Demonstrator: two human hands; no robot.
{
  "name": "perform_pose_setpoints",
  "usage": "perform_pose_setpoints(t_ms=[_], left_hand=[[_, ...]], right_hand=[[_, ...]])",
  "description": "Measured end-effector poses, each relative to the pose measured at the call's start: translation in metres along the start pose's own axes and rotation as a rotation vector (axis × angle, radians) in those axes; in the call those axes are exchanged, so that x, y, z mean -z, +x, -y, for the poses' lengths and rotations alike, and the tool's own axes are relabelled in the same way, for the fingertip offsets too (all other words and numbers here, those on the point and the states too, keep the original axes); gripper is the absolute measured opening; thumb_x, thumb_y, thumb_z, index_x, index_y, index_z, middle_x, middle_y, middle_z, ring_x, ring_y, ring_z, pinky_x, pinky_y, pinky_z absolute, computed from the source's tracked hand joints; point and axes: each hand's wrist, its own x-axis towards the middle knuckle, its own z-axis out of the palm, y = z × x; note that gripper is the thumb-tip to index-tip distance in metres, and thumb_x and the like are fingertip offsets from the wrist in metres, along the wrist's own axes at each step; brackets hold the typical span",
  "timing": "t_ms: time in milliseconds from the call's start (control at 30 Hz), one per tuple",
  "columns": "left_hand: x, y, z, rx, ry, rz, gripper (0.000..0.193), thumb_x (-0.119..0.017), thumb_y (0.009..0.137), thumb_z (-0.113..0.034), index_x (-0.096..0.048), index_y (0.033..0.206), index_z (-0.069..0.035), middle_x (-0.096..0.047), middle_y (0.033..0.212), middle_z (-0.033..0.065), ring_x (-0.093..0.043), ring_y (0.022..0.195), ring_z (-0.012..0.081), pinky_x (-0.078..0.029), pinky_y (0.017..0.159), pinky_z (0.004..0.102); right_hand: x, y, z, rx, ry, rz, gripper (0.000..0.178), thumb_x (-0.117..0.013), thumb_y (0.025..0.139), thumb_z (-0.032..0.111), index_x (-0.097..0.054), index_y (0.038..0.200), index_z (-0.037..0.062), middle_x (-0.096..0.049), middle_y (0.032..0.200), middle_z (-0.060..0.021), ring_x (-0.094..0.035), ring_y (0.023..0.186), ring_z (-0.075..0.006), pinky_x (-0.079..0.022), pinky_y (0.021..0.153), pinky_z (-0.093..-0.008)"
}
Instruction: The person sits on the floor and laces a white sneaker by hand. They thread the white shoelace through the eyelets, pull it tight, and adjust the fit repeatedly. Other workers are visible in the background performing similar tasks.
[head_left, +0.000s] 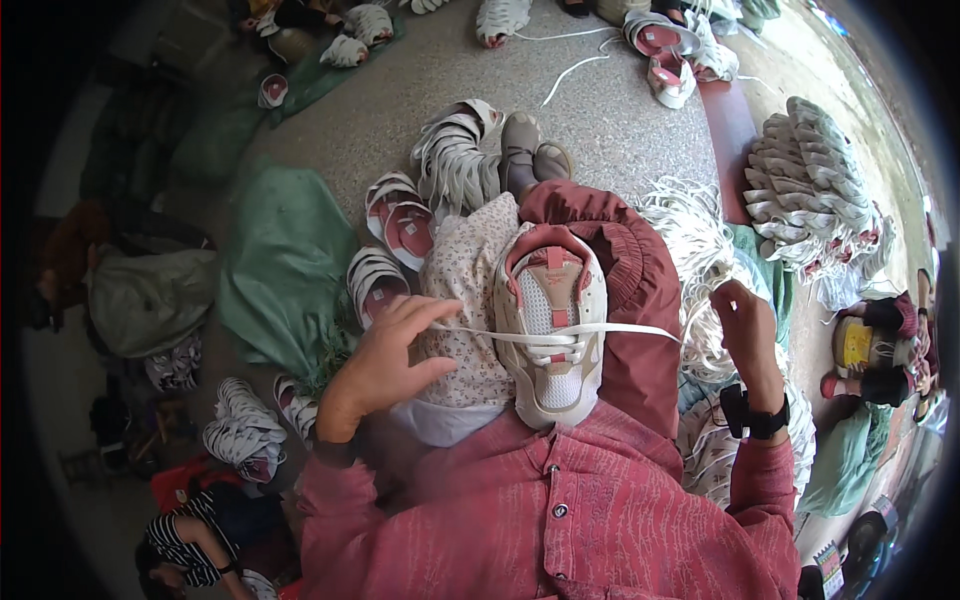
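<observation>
On my lap rests a white and beige sneaker with a pink lining, its toe toward me. A white shoelace is threaded through its lower eyelets, with one length stretching out to each side. My left hand is left of the shoe, thumb and fingers apart; the left length of lace reaches its fingers, and a firm hold does not show. Raised at the right, my right hand has its fingers curled in. Whether the right length of lace reaches it cannot be made out against the white laces behind.
A heap of white laces lies by my right leg. Stacked shoe uppers stand beyond my lap; a larger pile is at the far right. A green sack lies left. Other people sit around the edges, one in a striped top.
</observation>
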Motion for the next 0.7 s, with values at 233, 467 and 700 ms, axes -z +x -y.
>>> perform_pose_setpoints(t_ms=[233,467,700], left_hand=[[-0.074,0.074,-0.027,-0.406,-0.002,-0.067,0.023,-0.071,0.082,-0.004,-0.068,0.105,-0.003,-0.063,0.093,0.0101,-0.061,0.090,0.0286,-0.047,0.084,0.0372],[-0.088,0.083,-0.030,-0.262,-0.152,0.050,0.008,-0.074,0.077,-0.005,-0.070,0.084,-0.005,-0.059,0.081,0.0035,-0.057,0.079,0.0216,-0.043,0.077,0.0337],[-0.091,0.084,-0.026,-0.272,-0.203,0.080,0.012,-0.076,0.076,-0.009,-0.072,0.087,-0.007,-0.059,0.080,0.0022,-0.057,0.080,0.0201,-0.039,0.082,0.0351]], right_hand=[[-0.032,0.009,0.097,0.265,0.657,0.387,0.010,-0.060,0.095,0.006,-0.063,0.101,-0.0008,-0.068,0.090,-0.0125,-0.069,0.084,-0.0219,-0.052,0.076,-0.0320],[-0.024,-0.001,0.095,0.206,0.840,0.692,0.011,-0.055,0.098,0.007,-0.063,0.102,-0.0009,-0.063,0.084,-0.0054,-0.059,0.080,-0.0124,-0.049,0.073,-0.0294],[-0.021,0.004,0.100,0.002,0.975,0.788,0.016,-0.058,0.100,0.016,-0.066,0.098,0.0022,-0.060,0.080,0.0044,-0.051,0.072,-0.0040,-0.041,0.062,-0.0229]])
